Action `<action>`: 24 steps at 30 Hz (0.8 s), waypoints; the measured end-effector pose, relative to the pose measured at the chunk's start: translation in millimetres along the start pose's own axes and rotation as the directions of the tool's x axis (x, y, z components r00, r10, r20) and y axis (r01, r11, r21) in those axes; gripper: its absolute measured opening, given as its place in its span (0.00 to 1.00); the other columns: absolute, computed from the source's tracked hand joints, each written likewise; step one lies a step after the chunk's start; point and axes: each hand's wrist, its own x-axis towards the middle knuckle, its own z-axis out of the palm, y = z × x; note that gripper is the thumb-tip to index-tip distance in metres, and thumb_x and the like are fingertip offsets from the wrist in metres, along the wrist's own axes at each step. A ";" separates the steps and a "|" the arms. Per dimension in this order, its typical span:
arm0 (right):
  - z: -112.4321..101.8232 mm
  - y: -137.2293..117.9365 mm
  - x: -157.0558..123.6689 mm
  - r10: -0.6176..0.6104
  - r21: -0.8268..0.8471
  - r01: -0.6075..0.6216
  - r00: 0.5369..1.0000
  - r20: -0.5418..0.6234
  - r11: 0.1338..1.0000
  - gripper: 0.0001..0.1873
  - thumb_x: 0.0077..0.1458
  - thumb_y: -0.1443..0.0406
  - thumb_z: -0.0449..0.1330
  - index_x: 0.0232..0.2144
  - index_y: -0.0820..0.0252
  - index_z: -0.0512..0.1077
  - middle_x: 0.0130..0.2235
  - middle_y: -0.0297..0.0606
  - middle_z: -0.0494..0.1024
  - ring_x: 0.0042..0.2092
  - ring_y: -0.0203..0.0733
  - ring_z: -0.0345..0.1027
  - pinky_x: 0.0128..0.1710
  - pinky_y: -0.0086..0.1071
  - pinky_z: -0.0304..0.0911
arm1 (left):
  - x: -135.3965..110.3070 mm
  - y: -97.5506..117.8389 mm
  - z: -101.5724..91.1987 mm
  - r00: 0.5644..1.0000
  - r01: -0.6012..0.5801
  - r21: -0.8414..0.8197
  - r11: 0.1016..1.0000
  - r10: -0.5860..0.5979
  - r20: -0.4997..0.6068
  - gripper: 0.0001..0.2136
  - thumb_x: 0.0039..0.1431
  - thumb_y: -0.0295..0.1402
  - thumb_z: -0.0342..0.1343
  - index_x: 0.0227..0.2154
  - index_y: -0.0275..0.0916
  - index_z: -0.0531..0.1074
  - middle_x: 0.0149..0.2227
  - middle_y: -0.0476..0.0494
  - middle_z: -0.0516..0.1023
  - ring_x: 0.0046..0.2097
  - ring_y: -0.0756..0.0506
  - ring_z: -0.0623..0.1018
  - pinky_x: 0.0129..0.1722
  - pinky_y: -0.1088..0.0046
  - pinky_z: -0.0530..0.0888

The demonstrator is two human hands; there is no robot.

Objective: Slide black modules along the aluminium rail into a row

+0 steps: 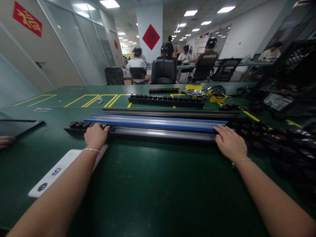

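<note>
A long silver metal rail (160,133) lies across the green table (148,184), with a blue-edged strip (153,122) right behind it. My left hand (95,135) rests on the rail's left end, fingers curled over it beside a black strip of round parts (79,125). My right hand (229,142) lies on the rail's right end, fingers pressed together against it. Both wrists wear thin bracelets.
A white flat card (53,172) lies under my left forearm. Further back lie another metal rail (170,113), a black strip of knobs (168,100), a steel bowl (195,92) on a yellow tray. Dark parts (278,144) pile at right. Another person's fingers (6,141) show at left. Several people sit behind.
</note>
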 end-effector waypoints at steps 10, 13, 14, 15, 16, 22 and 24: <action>3.1 1.4 -0.5 0.000 -0.004 0.000 1.000 -0.029 1.000 0.24 0.61 0.63 0.42 0.53 0.60 0.69 0.56 0.43 0.70 0.58 0.50 0.61 0.55 0.45 0.61 | 6.4 -2.5 -2.2 0.997 0.051 -0.058 0.997 -0.048 0.057 0.26 0.52 0.53 0.50 0.47 0.39 0.71 0.46 0.31 0.76 0.50 0.31 0.73 0.45 0.57 0.70; 2.2 0.8 -0.3 0.007 0.003 -0.007 1.000 -0.019 1.000 0.24 0.61 0.63 0.42 0.53 0.60 0.69 0.56 0.43 0.70 0.57 0.50 0.62 0.55 0.45 0.61 | 8.3 -2.3 -3.0 0.997 0.053 -0.048 0.997 -0.050 0.065 0.26 0.51 0.52 0.51 0.46 0.38 0.71 0.46 0.31 0.76 0.50 0.31 0.73 0.45 0.57 0.71; 2.0 0.6 -0.2 0.009 0.008 -0.009 1.000 -0.017 1.000 0.24 0.61 0.63 0.42 0.53 0.60 0.70 0.56 0.43 0.70 0.58 0.51 0.62 0.56 0.46 0.61 | 8.3 -1.6 -2.8 0.997 0.046 -0.045 0.998 -0.043 0.065 0.26 0.51 0.52 0.51 0.46 0.37 0.71 0.46 0.31 0.76 0.50 0.31 0.74 0.45 0.57 0.71; 1.9 0.6 0.0 0.013 0.013 -0.012 1.000 -0.015 1.000 0.24 0.61 0.63 0.43 0.53 0.59 0.70 0.56 0.43 0.70 0.58 0.51 0.61 0.56 0.46 0.60 | 8.0 -0.6 -2.4 0.997 0.036 -0.046 0.998 -0.033 0.068 0.26 0.52 0.51 0.51 0.46 0.37 0.70 0.46 0.31 0.77 0.49 0.32 0.74 0.44 0.57 0.71; 1.8 0.6 0.1 0.015 0.016 -0.015 1.000 -0.014 1.000 0.24 0.60 0.63 0.43 0.53 0.59 0.69 0.56 0.43 0.70 0.58 0.51 0.61 0.56 0.47 0.60 | 7.4 0.7 -1.8 0.997 0.025 -0.050 0.998 -0.021 0.072 0.25 0.52 0.51 0.52 0.46 0.36 0.70 0.45 0.31 0.77 0.49 0.32 0.74 0.44 0.58 0.71; 1.8 1.6 0.6 0.014 0.026 -0.014 1.000 0.003 1.000 0.24 0.59 0.63 0.44 0.54 0.59 0.69 0.56 0.44 0.69 0.58 0.52 0.61 0.55 0.48 0.60 | 2.6 6.5 2.8 0.996 -0.025 -0.121 0.992 0.035 0.079 0.24 0.53 0.48 0.52 0.47 0.35 0.68 0.47 0.32 0.76 0.50 0.34 0.74 0.46 0.60 0.70; 2.2 2.0 0.2 0.013 0.035 -0.014 1.000 0.004 0.999 0.24 0.59 0.63 0.44 0.54 0.58 0.69 0.57 0.44 0.69 0.58 0.52 0.61 0.55 0.48 0.60 | 2.3 6.1 4.5 0.997 -0.024 -0.135 0.991 0.034 0.074 0.24 0.53 0.48 0.52 0.47 0.35 0.68 0.48 0.32 0.75 0.50 0.35 0.74 0.48 0.60 0.69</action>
